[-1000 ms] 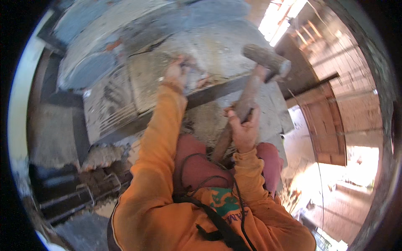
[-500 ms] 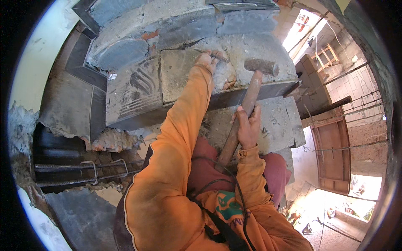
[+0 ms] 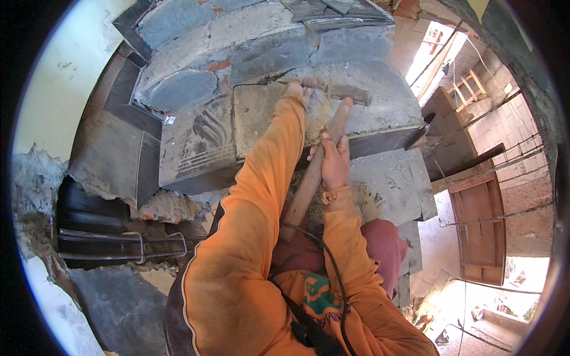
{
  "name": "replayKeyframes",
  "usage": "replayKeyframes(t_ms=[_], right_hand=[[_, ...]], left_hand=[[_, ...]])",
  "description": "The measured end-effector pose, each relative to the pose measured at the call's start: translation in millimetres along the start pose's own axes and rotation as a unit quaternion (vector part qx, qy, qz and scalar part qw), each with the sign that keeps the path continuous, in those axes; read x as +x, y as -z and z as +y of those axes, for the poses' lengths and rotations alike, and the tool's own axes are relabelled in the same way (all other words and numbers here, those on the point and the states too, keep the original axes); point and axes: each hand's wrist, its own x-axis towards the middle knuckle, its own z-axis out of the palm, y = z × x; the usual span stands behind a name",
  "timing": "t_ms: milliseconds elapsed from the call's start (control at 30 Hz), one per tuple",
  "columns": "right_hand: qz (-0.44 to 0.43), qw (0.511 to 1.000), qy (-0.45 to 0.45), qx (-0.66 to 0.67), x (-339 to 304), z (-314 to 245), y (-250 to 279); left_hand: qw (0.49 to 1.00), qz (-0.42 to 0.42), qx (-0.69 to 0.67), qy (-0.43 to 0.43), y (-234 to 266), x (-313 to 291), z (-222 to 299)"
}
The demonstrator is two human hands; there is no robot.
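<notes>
My left hand [image 3: 295,92] is closed around a short chisel [image 3: 316,85], which lies low along the top of a stone step. The chisel's tip is hidden by the hand and looks blurred at this moment. My right hand [image 3: 335,159] grips the wooden handle of a sledgehammer [image 3: 309,181] about midway. The hammer's dark head [image 3: 355,95] is just right of the chisel's end; I cannot tell whether they touch. Beneath both hands is a dusty slab [image 3: 254,118] covering part of the step, with rough bare concrete [image 3: 383,101] to its right.
Higher steps [image 3: 255,44] rise beyond, with loose dark tiles [image 3: 326,10] on top. At left, bent rebar [image 3: 124,246] crosses a broken gap beside a dark slab [image 3: 119,302]. A black cord [image 3: 332,261] hangs before me. On the right a drop shows a brown door [image 3: 478,228].
The hammer and my right hand have moved left and the hammer head is closer to the chisel. My left hand keeps its hold. The whole view has shifted slightly.
</notes>
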Motion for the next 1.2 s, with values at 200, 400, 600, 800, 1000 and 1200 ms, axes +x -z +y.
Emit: replayKeyframes(t_ms=[200,400,600,800,1000,1200], right_hand=[[0.027,0.998,0.026,0.043,-4.6,17.0,14.0],[-0.04,0.998,-0.032,0.03,0.8,27.9,-20.4],[0.034,0.999,0.012,0.015,5.6,30.1,-8.1],[0.025,1.0,0.014,0.006,18.7,15.8,15.8],[-0.046,0.996,0.011,-0.073,36.2,14.6,7.6],[0.034,0.999,0.028,0.019,14.5,11.0,8.5]], left_hand=[[0.999,0.019,-0.042,0.028,12.0,23.0,-15.8],[0.985,-0.028,0.148,-0.089,78.6,95.2,10.8],[0.985,-0.045,0.152,-0.071,44.1,65.7,-14.7],[0.991,-0.036,0.117,-0.048,26.5,77.0,-36.0],[0.988,-0.036,0.13,-0.069,35.6,77.4,-26.9],[0.999,-0.028,-0.02,0.004,6.0,7.2,-6.0]])
